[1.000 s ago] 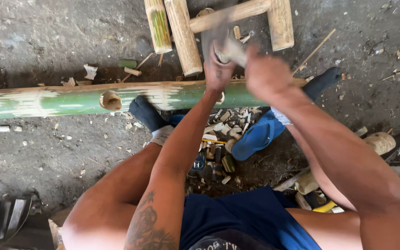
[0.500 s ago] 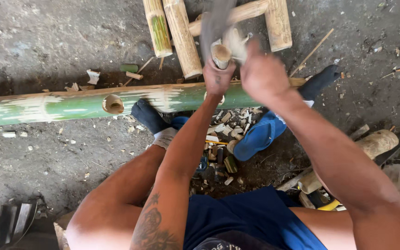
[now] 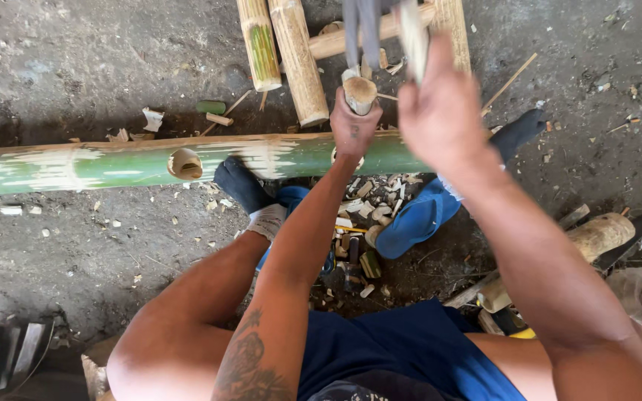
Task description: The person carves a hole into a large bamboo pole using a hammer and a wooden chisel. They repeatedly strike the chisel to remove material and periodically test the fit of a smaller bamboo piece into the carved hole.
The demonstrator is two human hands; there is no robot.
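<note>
The left hand (image 3: 352, 126) grips a wooden-handled chisel (image 3: 359, 93) upright on the green bamboo pole (image 3: 113, 163); the right hand (image 3: 440, 111), raised, clutches a blurred mallet (image 3: 412, 33). A glancing blow could hit the left knuckles or skid the chisel off the rounded pole. No containers show; chips (image 3: 369, 193) litter the floor by blue sandals (image 3: 417, 219).

Under me is a rough grey concrete floor (image 3: 76, 59), dusty and stained dark in patches, lit by flat daylight. Wood chips (image 3: 369, 197) and cut bamboo lengths (image 3: 299, 59) litter it.
</note>
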